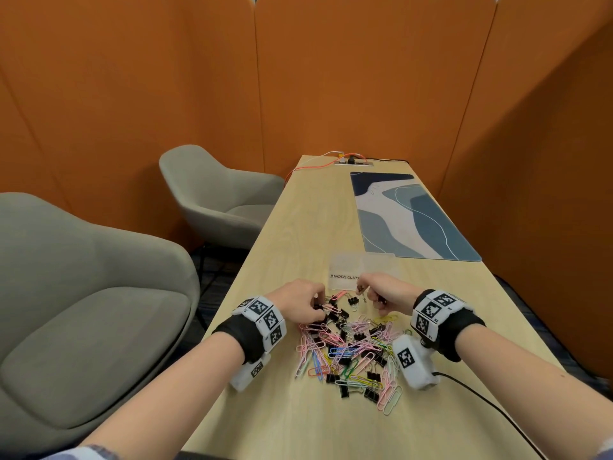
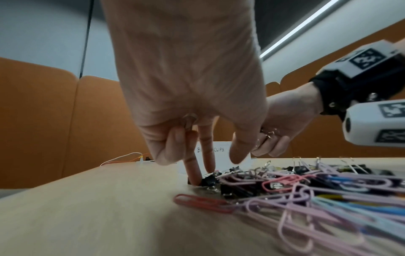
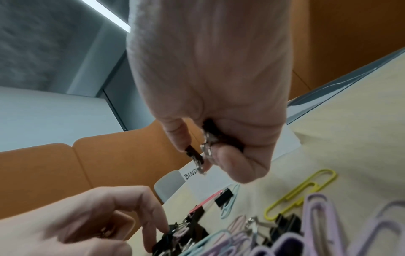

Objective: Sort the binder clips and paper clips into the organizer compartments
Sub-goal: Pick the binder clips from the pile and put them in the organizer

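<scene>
Head view showed a long wooden surface with a mixed heap of coloured paper clips and black binder clips lying between both wrists. At the heap's 12 o'clock stood the clear organizer, its near-left compartment labelled "BINDER CLIPS"; what lay inside could not be told. The left hand was at the heap's 11 o'clock edge, fingers pointing down, a fingertip touching a black binder clip on the surface; none of the fingers was closed round it. The right hand hovered at the heap's 1 o'clock, just in front of the organizer, its fingers curled round several black binder clips (one hung from the fingertips by its wire handle).

Around them: a blue-patterned desk mat lay beyond the organizer at 1 o'clock, a power strip with orange and white cables sat at the far end, two grey armchairs stood at 9 and 10 o'clock, and orange partition panels closed in the space. A black cable trailed from the right wrist camera toward 5 o'clock. The right hand covered part of the organizer's label.
</scene>
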`<state>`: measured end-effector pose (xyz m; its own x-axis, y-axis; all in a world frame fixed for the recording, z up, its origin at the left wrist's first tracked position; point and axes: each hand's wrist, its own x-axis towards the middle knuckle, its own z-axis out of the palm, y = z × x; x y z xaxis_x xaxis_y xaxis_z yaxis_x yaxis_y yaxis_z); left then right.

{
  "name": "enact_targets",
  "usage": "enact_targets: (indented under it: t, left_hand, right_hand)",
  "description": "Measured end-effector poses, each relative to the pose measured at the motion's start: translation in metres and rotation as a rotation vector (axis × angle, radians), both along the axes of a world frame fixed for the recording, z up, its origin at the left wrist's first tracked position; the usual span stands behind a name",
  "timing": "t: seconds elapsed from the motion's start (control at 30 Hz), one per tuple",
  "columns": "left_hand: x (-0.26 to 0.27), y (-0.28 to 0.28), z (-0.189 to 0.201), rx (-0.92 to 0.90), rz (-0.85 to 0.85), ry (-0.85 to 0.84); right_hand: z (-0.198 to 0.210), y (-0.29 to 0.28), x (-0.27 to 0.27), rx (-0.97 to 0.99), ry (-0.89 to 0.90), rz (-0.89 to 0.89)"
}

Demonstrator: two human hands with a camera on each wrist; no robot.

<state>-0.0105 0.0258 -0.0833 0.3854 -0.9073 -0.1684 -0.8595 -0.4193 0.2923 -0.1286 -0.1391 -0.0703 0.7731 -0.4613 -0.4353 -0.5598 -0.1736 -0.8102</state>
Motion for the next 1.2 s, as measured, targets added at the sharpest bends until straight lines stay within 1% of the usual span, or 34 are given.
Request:
enact_targets:
  t: [0.3, 0.37, 0.53, 0.7, 0.77, 0.83, 0.9, 0.97, 1.03, 1.1, 1.2]
  left_hand:
    - [-0.009, -0.011, -0.002, 0.02, -0.053, -0.09]
    - [-0.008, -0.012, 0.0, 0.003, -0.023, -0.062]
    - [0.006, -0.018, 0.02, -0.103, 0.112, 0.133]
    - [0.014, -0.05, 0.043, -0.135, 0.366, 0.382]
    - [0.015, -0.066, 0.05, -0.14, 0.44, 0.508]
    - [0.018, -0.082, 0.054, -0.169, 0.51, 0.674]
    - [0.023, -0.096, 0.053, -0.231, 0.603, 0.83]
    - [0.029, -0.106, 0.051, -0.29, 0.669, 0.928]
    - [0.032, -0.114, 0.048, -0.329, 0.697, 0.956]
    - [0.033, -0.119, 0.045, -0.355, 0.703, 0.958]
    - [0.031, -0.124, 0.039, -0.344, 0.694, 0.96]
  right_hand:
    - [-0.002, -0.001, 0.002, 0.197, -0.054, -0.084]
    - [-0.001, -0.001, 0.002, 0.242, -0.07, -0.11]
    - [0.007, -0.006, 0.0, 0.439, -0.099, -0.158]
    - [0.012, -0.011, 0.008, 0.602, -0.159, -0.208]
    - [0.017, -0.013, 0.015, 0.647, -0.181, -0.221]
    - [0.025, -0.019, 0.023, 0.648, -0.217, -0.275]
    - [0.031, -0.026, 0.035, 0.606, -0.269, -0.326]
    - [0.035, -0.031, 0.048, 0.53, -0.305, -0.344]
    - [0.035, -0.034, 0.058, 0.454, -0.309, -0.354]
    - [0.032, -0.036, 0.067, 0.401, -0.273, -0.363]
    - [0.03, -0.034, 0.073, 0.333, -0.217, -0.341]
